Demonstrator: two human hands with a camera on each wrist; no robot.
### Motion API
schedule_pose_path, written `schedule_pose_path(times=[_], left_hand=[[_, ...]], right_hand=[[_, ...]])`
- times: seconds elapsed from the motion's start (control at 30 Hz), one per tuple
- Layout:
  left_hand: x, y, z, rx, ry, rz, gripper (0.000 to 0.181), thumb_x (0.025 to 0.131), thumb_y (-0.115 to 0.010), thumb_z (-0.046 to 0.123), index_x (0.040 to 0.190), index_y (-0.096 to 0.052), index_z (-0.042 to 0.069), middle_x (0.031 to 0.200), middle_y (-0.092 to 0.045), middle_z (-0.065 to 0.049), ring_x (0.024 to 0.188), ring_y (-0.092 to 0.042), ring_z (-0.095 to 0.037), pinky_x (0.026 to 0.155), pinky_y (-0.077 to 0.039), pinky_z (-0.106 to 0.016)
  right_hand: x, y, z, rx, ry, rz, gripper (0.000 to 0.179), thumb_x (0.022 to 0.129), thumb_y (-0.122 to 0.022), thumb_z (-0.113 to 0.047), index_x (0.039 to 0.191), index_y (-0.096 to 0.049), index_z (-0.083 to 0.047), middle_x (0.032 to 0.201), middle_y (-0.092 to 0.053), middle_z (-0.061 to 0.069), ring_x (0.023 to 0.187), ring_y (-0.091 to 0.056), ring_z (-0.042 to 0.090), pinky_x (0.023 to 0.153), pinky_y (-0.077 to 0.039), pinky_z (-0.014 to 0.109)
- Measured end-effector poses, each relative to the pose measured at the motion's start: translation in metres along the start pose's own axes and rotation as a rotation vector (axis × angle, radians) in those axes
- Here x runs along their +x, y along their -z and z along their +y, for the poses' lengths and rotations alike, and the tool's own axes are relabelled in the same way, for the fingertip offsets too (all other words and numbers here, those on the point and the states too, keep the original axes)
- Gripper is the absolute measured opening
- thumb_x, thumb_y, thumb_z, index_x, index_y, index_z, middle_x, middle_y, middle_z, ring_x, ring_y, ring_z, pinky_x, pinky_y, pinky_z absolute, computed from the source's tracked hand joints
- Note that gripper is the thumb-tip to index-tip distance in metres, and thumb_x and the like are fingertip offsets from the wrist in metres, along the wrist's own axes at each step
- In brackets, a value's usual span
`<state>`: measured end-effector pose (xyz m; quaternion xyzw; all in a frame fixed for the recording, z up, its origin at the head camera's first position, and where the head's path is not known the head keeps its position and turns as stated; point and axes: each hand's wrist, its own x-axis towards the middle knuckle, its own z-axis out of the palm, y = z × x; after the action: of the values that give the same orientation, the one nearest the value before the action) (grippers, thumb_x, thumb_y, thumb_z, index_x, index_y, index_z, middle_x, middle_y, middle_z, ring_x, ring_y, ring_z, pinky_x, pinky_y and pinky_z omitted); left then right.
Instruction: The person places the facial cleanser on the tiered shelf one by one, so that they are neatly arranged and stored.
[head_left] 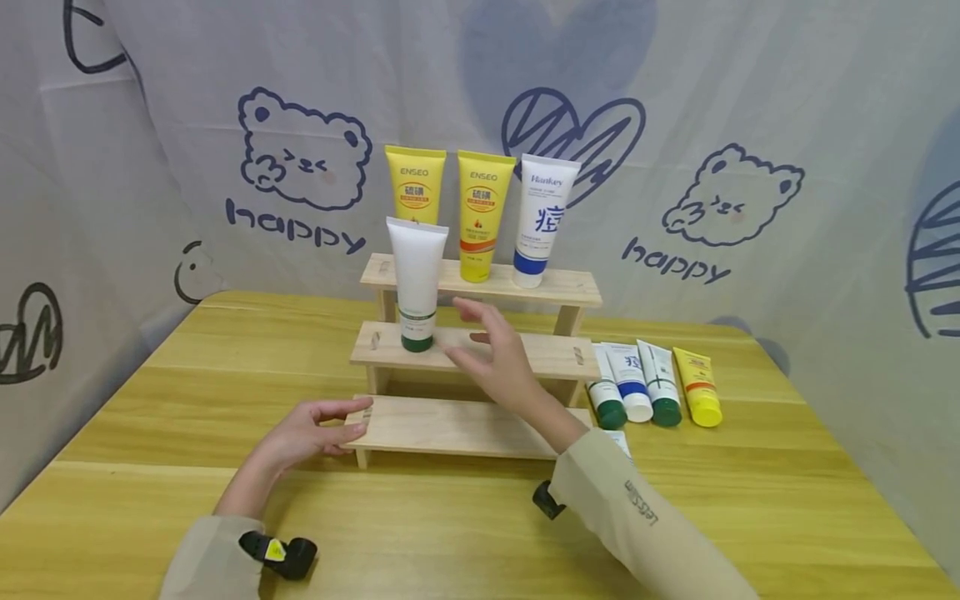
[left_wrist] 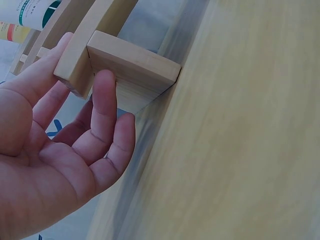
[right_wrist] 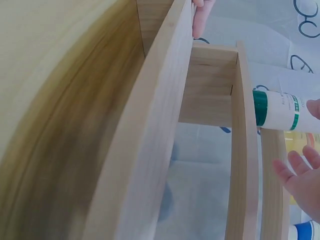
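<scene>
A three-tier wooden stand (head_left: 450,425) stands on the table. My left hand (head_left: 318,429) holds the left end of its lowest board; in the left wrist view, fingertips (left_wrist: 105,80) sit right at the board and its leg. On the middle tier, near its left end, a white squeeze tube (head_left: 417,275) stands upright on its green cap. Just right of that tube, my right hand (head_left: 495,354) is held with fingers spread and nothing gripped. In the right wrist view, its fingers (right_wrist: 295,165) are apart and the thumb overlaps the white tube (right_wrist: 280,110).
On the top tier stand two yellow tubes (head_left: 483,217) and a white tube with a blue cap (head_left: 543,217). Right of the stand, several tubes (head_left: 663,387) lie on the table (head_left: 787,475), another partly hidden by the right sleeve. A printed curtain (head_left: 420,75) hangs behind.
</scene>
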<state>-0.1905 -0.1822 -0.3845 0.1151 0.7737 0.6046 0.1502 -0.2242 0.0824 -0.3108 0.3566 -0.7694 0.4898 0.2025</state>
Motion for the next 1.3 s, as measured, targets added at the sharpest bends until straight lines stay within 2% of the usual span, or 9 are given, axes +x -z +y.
schedule_pose_path(times=[0.1, 0.33, 0.63, 0.9, 1.1, 1.3], left_hand=[[0.000, 0.000, 0.000, 0.002, 0.001, 0.000, 0.054, 0.083, -0.065, 0.021, 0.128, -0.046, -0.002, 0.137, -0.030, -0.027, 0.083, -0.057, -0.017, 0.068, -0.050, -0.032], [-0.001, -0.001, -0.001, 0.007, 0.018, 0.014, 0.055, 0.082, -0.065, 0.024, 0.128, -0.047, 0.000, 0.137, -0.030, -0.025, 0.101, -0.050, -0.025, 0.070, -0.050, -0.033], [-0.002, -0.001, -0.001, 0.007, 0.021, 0.016, 0.055, 0.082, -0.065, 0.025, 0.128, -0.046, 0.000, 0.138, -0.028, -0.025, 0.108, -0.044, -0.030, 0.071, -0.050, -0.033], [-0.001, 0.000, -0.001, 0.008, 0.019, 0.016, 0.055, 0.082, -0.065, 0.024, 0.128, -0.046, 0.000, 0.138, -0.029, -0.024, 0.113, -0.039, -0.034, 0.071, -0.050, -0.032], [0.000, 0.000, 0.000, 0.011, 0.014, 0.014, 0.055, 0.082, -0.065, 0.024, 0.128, -0.046, 0.000, 0.138, -0.028, -0.025, 0.110, -0.043, -0.032, 0.071, -0.050, -0.033], [0.001, -0.001, 0.001, 0.011, 0.018, 0.020, 0.055, 0.082, -0.065, 0.025, 0.128, -0.046, 0.000, 0.138, -0.028, -0.025, 0.111, -0.042, -0.034, 0.071, -0.050, -0.033]], right_hand=[[-0.007, 0.006, -0.004, 0.020, -0.063, -0.005, 0.049, 0.079, -0.065, 0.003, 0.123, -0.045, 0.006, 0.120, -0.049, 0.019, 0.107, -0.047, 0.026, 0.084, -0.044, 0.042], [-0.021, 0.023, -0.031, 0.072, -0.176, 0.038, 0.037, 0.079, -0.061, 0.010, 0.114, -0.048, 0.013, 0.112, -0.052, 0.026, 0.103, -0.047, 0.040, 0.083, -0.043, 0.049], [-0.044, 0.042, -0.003, 0.011, -0.230, 0.067, 0.032, 0.079, -0.065, 0.002, 0.109, -0.055, 0.008, 0.108, -0.056, 0.021, 0.099, -0.053, 0.028, 0.079, -0.048, 0.037], [-0.064, 0.065, 0.000, 0.007, -0.247, 0.116, 0.027, 0.079, -0.064, 0.005, 0.104, -0.055, 0.010, 0.104, -0.057, 0.022, 0.096, -0.056, 0.031, 0.077, -0.048, 0.040], [-0.077, 0.081, -0.002, -0.039, -0.249, 0.128, 0.025, 0.078, -0.064, 0.006, 0.102, -0.056, 0.010, 0.102, -0.058, 0.021, 0.092, -0.057, 0.031, 0.074, -0.049, 0.027], [-0.096, 0.095, 0.003, -0.109, -0.310, 0.135, 0.021, 0.079, -0.064, 0.004, 0.099, -0.057, 0.008, 0.099, -0.060, 0.018, 0.090, -0.055, 0.023, 0.068, -0.048, 0.022]])
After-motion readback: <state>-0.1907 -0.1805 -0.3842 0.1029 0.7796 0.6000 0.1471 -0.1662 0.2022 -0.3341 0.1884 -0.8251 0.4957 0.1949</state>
